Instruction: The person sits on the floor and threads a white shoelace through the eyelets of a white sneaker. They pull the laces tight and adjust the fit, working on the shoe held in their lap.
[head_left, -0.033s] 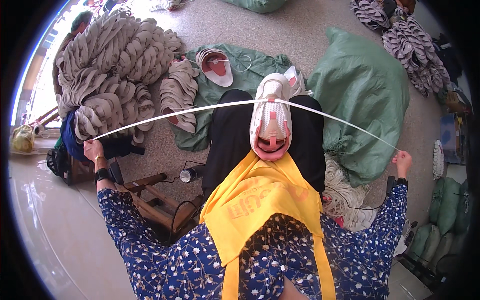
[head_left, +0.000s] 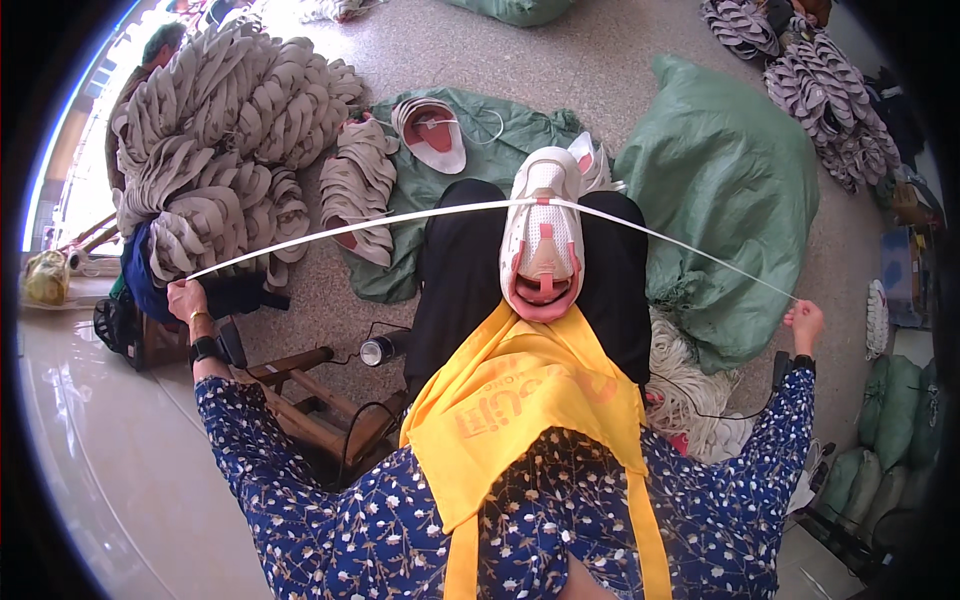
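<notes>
Lap [head_left: 455,260] bears the shoe [head_left: 545,245]; left hand [head_left: 187,299] and right hand [head_left: 805,321], well apart, are each closed in a pinch on one end of its lace [head_left: 470,207]. Likely step: evening both halves; threading a tip would call for slack.

Shoe [head_left: 543,245] on lap [head_left: 455,255]. White lace [head_left: 460,208] across shoe, stretched left and right; left hand [head_left: 187,299] and right hand [head_left: 804,322] each pinch it. Uppers [head_left: 225,110] heaped far left; green sack [head_left: 720,190] right.

White lace [head_left: 480,206] crosswise, clear above
</notes>
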